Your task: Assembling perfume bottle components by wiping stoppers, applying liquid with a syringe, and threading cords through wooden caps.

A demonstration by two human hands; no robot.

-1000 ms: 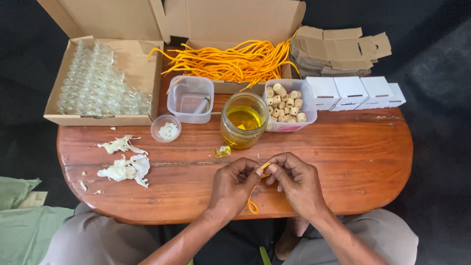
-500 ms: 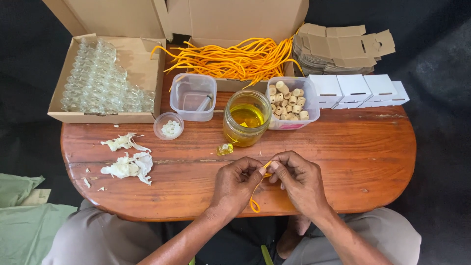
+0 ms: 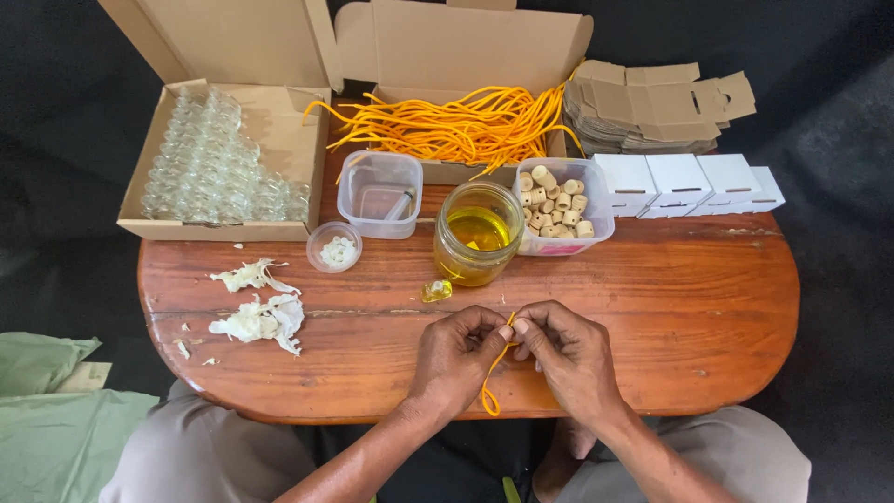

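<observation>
Over the bench [image 3: 708,307] near edge, we pinch an orange cord [image 3: 494,373] between our left hand [image 3: 458,359] and right hand [image 3: 570,359], fingers closed on it; perhaps something tiny sits at its top.

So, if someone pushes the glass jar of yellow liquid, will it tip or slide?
The round glass jar of yellow liquid looks wide and squat, so it would probably slide on the wooden table. It has no lid, so a push may spill liquid.
</observation>
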